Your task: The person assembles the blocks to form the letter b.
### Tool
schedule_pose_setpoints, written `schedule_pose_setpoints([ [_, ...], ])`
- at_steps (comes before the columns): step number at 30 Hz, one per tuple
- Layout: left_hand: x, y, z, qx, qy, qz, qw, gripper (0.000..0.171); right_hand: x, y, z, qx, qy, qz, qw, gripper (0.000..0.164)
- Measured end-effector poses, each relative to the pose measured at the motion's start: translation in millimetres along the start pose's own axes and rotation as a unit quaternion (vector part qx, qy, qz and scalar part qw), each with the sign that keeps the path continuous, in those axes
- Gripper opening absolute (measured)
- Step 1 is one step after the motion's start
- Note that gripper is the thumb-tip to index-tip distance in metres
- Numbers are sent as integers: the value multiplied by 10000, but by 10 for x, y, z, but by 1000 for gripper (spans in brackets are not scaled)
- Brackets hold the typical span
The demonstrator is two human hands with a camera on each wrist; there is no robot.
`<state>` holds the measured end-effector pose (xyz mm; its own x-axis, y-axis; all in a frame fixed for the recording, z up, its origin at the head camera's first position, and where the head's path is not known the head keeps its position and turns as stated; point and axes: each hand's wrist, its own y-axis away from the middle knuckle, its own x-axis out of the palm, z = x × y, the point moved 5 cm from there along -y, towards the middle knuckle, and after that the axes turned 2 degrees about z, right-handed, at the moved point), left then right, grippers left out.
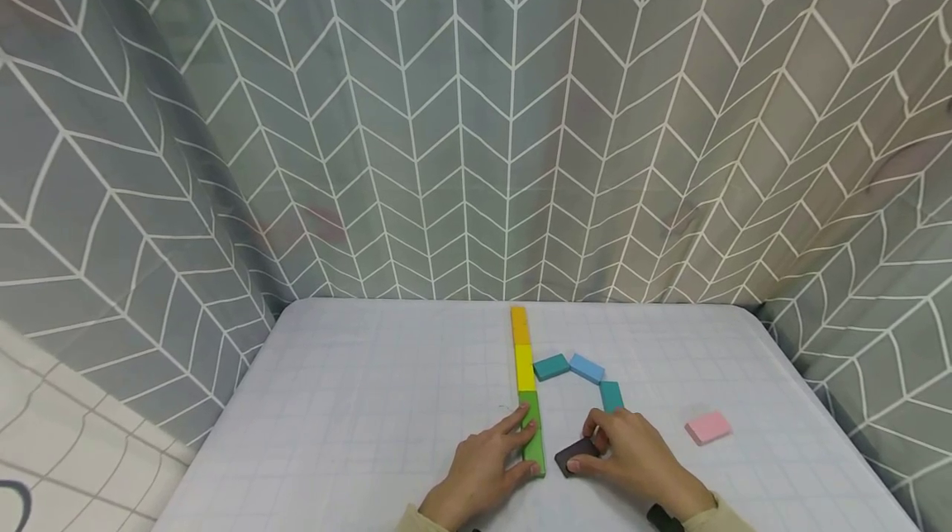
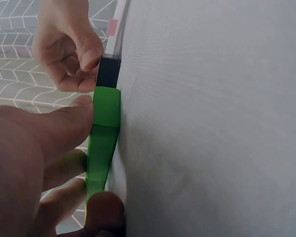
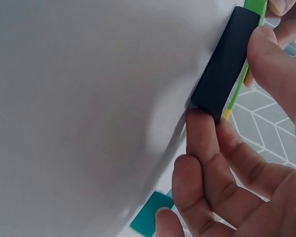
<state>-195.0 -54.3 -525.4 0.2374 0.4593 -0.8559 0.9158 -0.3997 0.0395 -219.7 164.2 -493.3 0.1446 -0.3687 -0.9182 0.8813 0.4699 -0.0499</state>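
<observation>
A straight row of rectangular blocks runs away from me, with a green part (image 1: pixel 531 451) nearest, a yellow block (image 1: pixel 525 368) beyond and an orange block (image 1: pixel 520 325) at the far end. Against the green part's left side and top rest the spread fingers of my left hand (image 1: pixel 483 466). My right hand (image 1: pixel 635 451) pinches a black block (image 1: pixel 575 455) between thumb and fingers, just right of the row's near end. From the row curves an arc of a teal block (image 1: pixel 551 367), a blue block (image 1: pixel 587 368) and another teal block (image 1: pixel 611 396), partly behind the right hand.
A pink block (image 1: pixel 708 428) lies alone to the right of my right hand. The white table (image 1: pixel 357 400) carries a faint grid. Grey patterned curtains (image 1: pixel 476 144) hang behind and at both sides of it. A dark band (image 1: pixel 664 517) circles the right wrist.
</observation>
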Motion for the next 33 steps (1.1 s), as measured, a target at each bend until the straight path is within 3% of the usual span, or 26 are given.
schedule_pose_setpoints([
  [4, 4, 13, -9, 49, -5, -54, 10000, 59, 31, -26, 47, -239, -53, -76, 9997, 47],
  [22, -12, 26, -11, 0, -89, 33, 10000, 60, 98, -63, 119, -290, 23, -127, 9995, 47],
  [25, -3, 18, -8, -50, -55, 66, 10000, 60, 77, -53, 93, -69, 129, -99, 9998, 42],
  [28, 7, 7, -4, -98, -18, 111, 9999, 61, -16, -25, -6, 413, 179, -212, 9988, 40],
  [33, 7, 2, 5, -43, -12, 93, 9999, 61, -360, 97, -367, 892, 532, -1106, 9884, 45],
])
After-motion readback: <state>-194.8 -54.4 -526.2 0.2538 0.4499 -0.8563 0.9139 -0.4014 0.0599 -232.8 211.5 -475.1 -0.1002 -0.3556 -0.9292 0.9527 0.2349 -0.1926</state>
